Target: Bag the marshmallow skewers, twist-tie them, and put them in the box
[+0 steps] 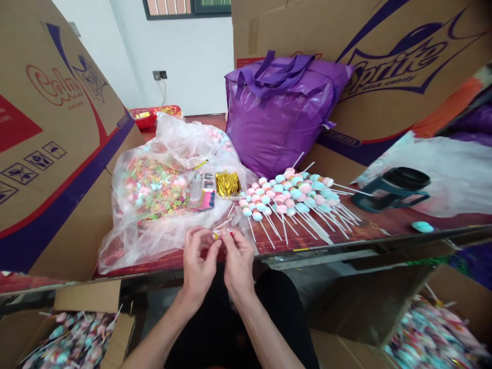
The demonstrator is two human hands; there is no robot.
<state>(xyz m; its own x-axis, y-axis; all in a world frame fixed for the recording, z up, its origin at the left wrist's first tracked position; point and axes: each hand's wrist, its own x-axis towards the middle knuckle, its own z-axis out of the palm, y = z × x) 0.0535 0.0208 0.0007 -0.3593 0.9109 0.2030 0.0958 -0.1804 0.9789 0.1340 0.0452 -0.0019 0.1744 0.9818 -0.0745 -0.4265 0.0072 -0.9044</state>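
Note:
My left hand (198,261) and my right hand (237,260) meet at the table's front edge, fingers pinched together on a small candy piece on a white stick (221,231). Just beyond them lies a big clear plastic bag of mixed pastel candies (154,192). To the right, a pile of pink, blue and white marshmallow skewers (292,195) is spread on the red table (384,223). A tray of gold twist ties (227,183) and a small clear bottle (196,187) rest on the bag.
A purple zip bag (277,110) stands at the back. Large cardboard boxes (49,133) wall the left and the back right. A dark teal tool (395,188) lies at the right. Boxes of finished candy sticks (73,338) sit on the floor at both sides.

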